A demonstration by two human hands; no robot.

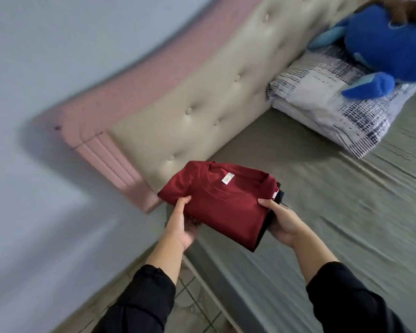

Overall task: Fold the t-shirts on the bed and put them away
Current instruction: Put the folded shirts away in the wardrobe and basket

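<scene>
Head view: both hands are up over the bed's near corner by the headboard, carrying a small stack of folded shirts off the mattress. On top sits the folded red t-shirt (222, 207), collar and white neck label facing up; a folded black t-shirt (270, 221) peeks out beneath it along the right edge. The left hand (180, 227) grips the stack's left side, thumb pressed on top of the red fabric, the other fingers curled underneath and hidden. The right hand (282, 222) grips the right side the same way, thumb on top, fingers tucked under the black layer. Black sleeves cover both forearms. The bed (334, 224) wears a grey-green sheet, lightly wrinkled. The tufted beige headboard (202, 97) with pink trim runs along the far edge. At the bed's far right corner lies a patterned pillow (334, 109), and a blue plush toy (389, 42) rests on it. Tiled floor (192, 301) shows below, beside the bed's left edge.
</scene>
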